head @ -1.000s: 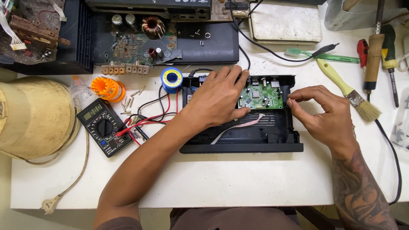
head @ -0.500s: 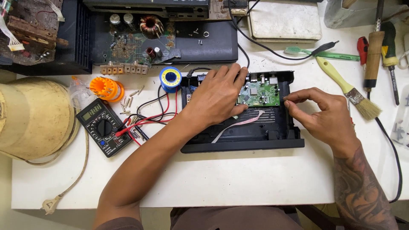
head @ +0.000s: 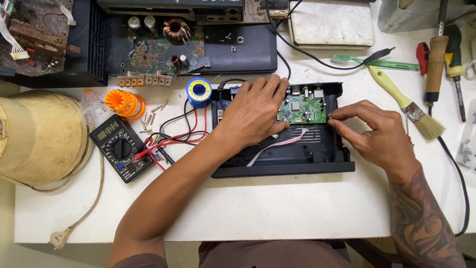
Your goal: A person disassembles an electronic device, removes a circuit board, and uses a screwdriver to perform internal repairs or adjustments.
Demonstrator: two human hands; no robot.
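A: Where's the green circuit board?
B: Seated in the open black case on the bench, cover off. Left hand lies flat, fingers spread, pressing it; right hand pinches its right edge.
A: Loose?
B: Can't tell.

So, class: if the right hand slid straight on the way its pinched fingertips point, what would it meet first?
The right hand points leftward, so it would probably meet the small green circuit board in the open black plastic case; its fingertips already sit at the board's right edge.

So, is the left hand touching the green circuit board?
Touching. The head view shows the left hand lying flat with its fingertips on the left edge of the green circuit board.
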